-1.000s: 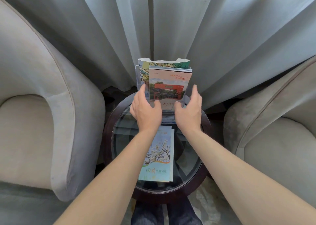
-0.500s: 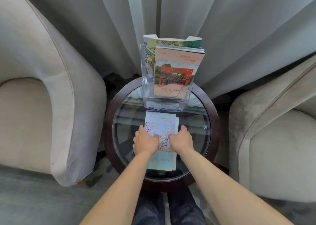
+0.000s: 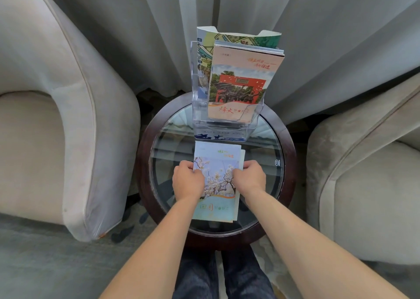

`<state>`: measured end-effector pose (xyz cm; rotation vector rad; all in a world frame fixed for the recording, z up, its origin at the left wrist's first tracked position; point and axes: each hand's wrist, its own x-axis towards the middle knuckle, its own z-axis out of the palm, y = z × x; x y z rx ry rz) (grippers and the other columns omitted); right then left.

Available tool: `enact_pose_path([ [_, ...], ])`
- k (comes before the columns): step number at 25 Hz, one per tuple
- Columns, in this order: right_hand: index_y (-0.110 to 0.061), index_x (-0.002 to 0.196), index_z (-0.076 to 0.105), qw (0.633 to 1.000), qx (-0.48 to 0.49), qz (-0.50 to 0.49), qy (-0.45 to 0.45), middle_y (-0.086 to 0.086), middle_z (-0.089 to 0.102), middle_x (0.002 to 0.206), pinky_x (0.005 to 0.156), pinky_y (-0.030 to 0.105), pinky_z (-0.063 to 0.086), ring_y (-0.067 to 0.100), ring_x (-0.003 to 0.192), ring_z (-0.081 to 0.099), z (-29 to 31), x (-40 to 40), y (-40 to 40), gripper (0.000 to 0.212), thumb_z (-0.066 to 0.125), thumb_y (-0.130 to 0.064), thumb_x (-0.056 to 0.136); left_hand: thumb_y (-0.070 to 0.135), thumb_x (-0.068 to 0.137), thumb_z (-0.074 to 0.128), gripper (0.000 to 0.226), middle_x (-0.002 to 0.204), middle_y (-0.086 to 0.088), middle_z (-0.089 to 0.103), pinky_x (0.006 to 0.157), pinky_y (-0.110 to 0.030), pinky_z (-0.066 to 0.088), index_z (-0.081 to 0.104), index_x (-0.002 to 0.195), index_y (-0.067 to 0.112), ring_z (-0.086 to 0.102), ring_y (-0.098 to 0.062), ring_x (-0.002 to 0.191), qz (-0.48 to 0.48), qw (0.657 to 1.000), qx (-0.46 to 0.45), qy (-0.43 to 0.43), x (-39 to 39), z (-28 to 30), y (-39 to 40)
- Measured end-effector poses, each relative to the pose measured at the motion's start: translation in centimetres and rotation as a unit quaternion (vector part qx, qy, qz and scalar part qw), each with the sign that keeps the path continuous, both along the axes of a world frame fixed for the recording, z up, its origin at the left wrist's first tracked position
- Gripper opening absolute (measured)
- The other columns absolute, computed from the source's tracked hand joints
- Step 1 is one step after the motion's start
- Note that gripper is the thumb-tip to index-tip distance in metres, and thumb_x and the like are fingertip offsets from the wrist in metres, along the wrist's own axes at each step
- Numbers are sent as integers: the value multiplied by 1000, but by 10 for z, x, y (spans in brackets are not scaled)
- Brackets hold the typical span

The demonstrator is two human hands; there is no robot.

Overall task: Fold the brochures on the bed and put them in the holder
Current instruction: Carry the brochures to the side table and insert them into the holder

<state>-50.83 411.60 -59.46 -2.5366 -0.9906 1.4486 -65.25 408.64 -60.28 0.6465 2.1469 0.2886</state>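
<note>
Between the left hand [image 3: 187, 181] and right hand [image 3: 249, 177], the blossom brochure [image 3: 217, 180] lies flat on the glass table [image 3: 268, 162]; each hand pinches one side edge. A second ago both hands were up at the holder [image 3: 227, 114], just beyond, seating the red-gate brochure [image 3: 241, 82]. That one now stands filed; judged next: lifting this one.

Folded pale-blue blossom brochure [image 3: 217, 162] lying flat just in front of clear holder [image 3: 200, 98]; upright red-gate brochure [image 3: 238, 87] standing inside holder.
</note>
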Motion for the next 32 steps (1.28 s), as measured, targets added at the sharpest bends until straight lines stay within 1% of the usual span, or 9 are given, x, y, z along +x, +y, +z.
enact_pose_path([
  [2,-25,95,62,999,29,-17,-33,-5,67,95,66,31,44,20,85,62,8,1,4,13,62,-17,86,11,88,54,16,104,-2,62,69,-35,48,55,88,26,60,-19,82,24,999,20,-13,-2,7,3],
  [5,-29,85,58,996,82,-21,-34,-11,66,87,63,32,42,18,83,62,27,-1,14,12,62,-18,84,12,87,57,14,97,-3,63,76,-43,54,57,88,26,61,-20,83,33,997,69,-28,-5,25,12],
  [11,-31,85,59,977,213,-4,-26,-11,66,89,73,37,52,17,86,63,83,-8,52,8,64,-26,87,21,92,61,8,94,2,62,79,-38,52,58,87,27,60,-15,86,38,976,215,-13,-12,80,51],
  [14,-31,86,59,964,266,-15,-24,-12,67,90,75,38,55,14,85,65,112,-10,73,7,66,-29,86,26,94,61,8,94,3,63,78,-37,52,58,88,24,60,-16,87,35,964,263,2,-15,107,75],
  [16,-30,88,62,954,295,-36,-31,-10,67,92,76,36,54,15,86,64,127,-10,86,4,65,-29,86,25,93,63,7,94,2,63,75,-32,49,60,88,21,58,-14,85,29,956,292,8,-15,122,92],
  [19,-27,92,63,940,333,-61,-29,-7,68,94,78,35,52,16,88,64,143,-9,102,6,64,-29,87,23,92,64,5,95,1,62,66,-14,39,62,89,21,55,-7,79,28,945,326,7,-12,142,112],
  [20,-27,93,64,936,345,-64,-25,-7,68,94,78,33,51,16,88,63,147,-9,106,7,64,-29,87,22,92,64,4,95,1,62,65,-13,38,62,90,20,55,-7,80,32,941,336,8,-11,146,117],
  [25,-21,94,66,922,376,-95,-14,-7,70,90,80,29,49,13,85,63,153,-5,120,6,66,-22,88,23,94,63,3,100,1,62,74,-27,47,62,92,21,59,-10,86,59,935,351,-11,0,151,130],
  [32,-21,92,67,933,346,-99,-17,-7,70,87,77,30,50,12,83,63,129,4,112,5,66,-20,87,20,94,62,5,98,2,64,83,-43,55,62,90,23,61,-16,91,46,949,313,-3,8,121,128],
])
